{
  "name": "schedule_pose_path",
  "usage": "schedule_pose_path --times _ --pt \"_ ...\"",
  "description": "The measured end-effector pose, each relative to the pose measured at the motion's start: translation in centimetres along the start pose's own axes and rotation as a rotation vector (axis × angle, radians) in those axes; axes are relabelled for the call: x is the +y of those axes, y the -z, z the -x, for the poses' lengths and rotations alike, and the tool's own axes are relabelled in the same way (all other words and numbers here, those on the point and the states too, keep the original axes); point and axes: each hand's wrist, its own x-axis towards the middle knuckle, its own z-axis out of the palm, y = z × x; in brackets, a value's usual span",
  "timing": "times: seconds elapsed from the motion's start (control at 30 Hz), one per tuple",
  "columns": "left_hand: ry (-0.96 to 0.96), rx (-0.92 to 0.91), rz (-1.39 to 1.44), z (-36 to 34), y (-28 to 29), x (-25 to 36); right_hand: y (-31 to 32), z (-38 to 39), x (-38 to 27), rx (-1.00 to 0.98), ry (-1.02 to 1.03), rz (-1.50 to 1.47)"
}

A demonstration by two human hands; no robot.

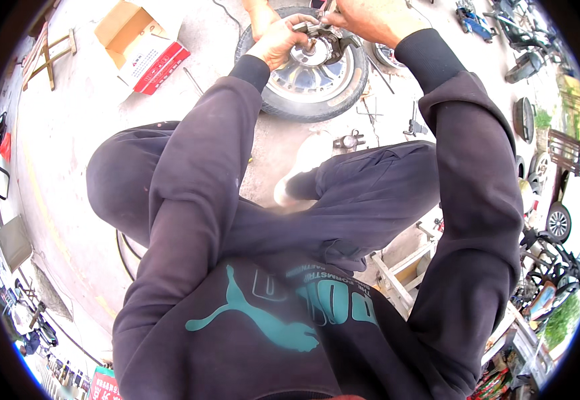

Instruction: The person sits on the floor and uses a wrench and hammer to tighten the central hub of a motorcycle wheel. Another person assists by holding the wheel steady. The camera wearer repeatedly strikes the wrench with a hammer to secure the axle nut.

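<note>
A wheel [317,100] with a black tyre and silver rim lies flat at the top of the view. A dark brake assembly [335,48] sits at its hub, around a short axle [309,47]. My left hand [282,43] grips at the hub from the left, fingers curled on a part I cannot make out. My right hand [367,20] reaches over the assembly from the right, fingertips closed near my left fingers; what they hold is too small to name. Another person's hand or limb [258,15] shows at the top edge, left of my left hand.
An open cardboard box [160,73] lies left of the wheel. A metal tool [350,140] and rods lie beside my white shoe [303,157]. A smaller wheel [387,57], a pale wooden frame [403,273] and parked two-wheelers [477,27] are to the right. A wooden stool [53,53] stands far left.
</note>
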Motion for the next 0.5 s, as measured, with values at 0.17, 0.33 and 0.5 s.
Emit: schedule_pose_path --times 0.17,0.33,0.5 --pt "0.022 -0.011 -0.067 0.2 -1.0 0.6 -0.7 0.3 1.0 0.132 -0.024 -0.032" --pt "0.004 0.004 -0.171 -1.5 2.4 -1.2 -1.5 0.1 0.9 0.166 0.027 -0.056" --pt "0.006 -0.031 -0.155 -2.3 2.3 -1.7 -0.2 1.0 0.0 0.109 -0.098 0.074"
